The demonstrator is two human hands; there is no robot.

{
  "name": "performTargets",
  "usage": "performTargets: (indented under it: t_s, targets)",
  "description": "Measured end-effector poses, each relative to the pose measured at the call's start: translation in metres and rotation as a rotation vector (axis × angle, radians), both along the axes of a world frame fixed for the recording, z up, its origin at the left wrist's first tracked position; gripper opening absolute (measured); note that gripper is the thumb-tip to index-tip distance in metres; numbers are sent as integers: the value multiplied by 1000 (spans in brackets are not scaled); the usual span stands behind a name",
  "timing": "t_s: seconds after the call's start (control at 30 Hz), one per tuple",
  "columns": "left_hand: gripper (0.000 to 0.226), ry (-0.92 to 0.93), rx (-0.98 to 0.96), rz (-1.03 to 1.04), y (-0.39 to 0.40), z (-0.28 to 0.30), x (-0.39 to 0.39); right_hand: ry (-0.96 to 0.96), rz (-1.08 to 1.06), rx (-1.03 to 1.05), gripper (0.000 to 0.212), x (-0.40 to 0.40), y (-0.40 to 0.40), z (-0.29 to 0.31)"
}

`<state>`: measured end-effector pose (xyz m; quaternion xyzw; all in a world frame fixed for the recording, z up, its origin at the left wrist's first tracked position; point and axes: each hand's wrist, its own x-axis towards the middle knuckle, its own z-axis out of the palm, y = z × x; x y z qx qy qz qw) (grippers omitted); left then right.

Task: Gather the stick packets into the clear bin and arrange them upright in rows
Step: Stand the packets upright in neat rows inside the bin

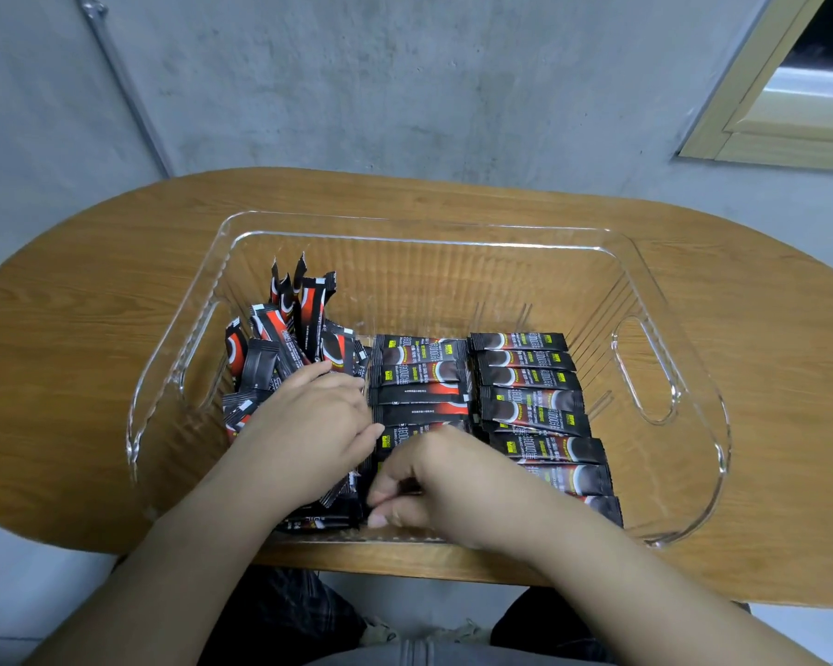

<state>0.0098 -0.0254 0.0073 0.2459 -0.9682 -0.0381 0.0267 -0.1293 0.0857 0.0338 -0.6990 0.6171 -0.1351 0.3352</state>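
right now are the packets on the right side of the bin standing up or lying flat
Lying flat. The right row of packets shows its printed faces upward, stacked front to back along the clear bin; only the left bunch stands, leaning.

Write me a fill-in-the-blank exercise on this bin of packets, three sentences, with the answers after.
1. The stick packets lie inside a clear ____ with cut-out handles.
2. The loose, tilted bunch of packets stands at the bin's ____ side, where the left hand rests on it.
3. The bin stands on a ____ table, and the right hand reaches in near its front wall.

Answers: bin; left; wooden
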Motion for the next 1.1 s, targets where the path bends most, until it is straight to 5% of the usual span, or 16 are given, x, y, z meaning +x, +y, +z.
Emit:
performTargets:
  t_s: [0.23, 0.43, 0.6, 0.93, 1.1]
  targets:
    - [80, 30, 22, 4, -4, -1, 3, -83, -17, 11, 28, 8, -5, -3]
    - [53, 133, -77, 12, -5, -10, 2, -84, 22, 27, 14, 11, -10, -6]
    - [61, 87, -40, 30, -3, -3, 2, -56, -28, -19, 12, 1, -3, 2]
    - [48, -22, 6, 30, 1, 3, 2, 406, -27, 225, 20, -31, 11, 30]
    - [48, -76, -28, 36, 3, 5, 4, 372, 21, 219, 21, -21, 8, 31]
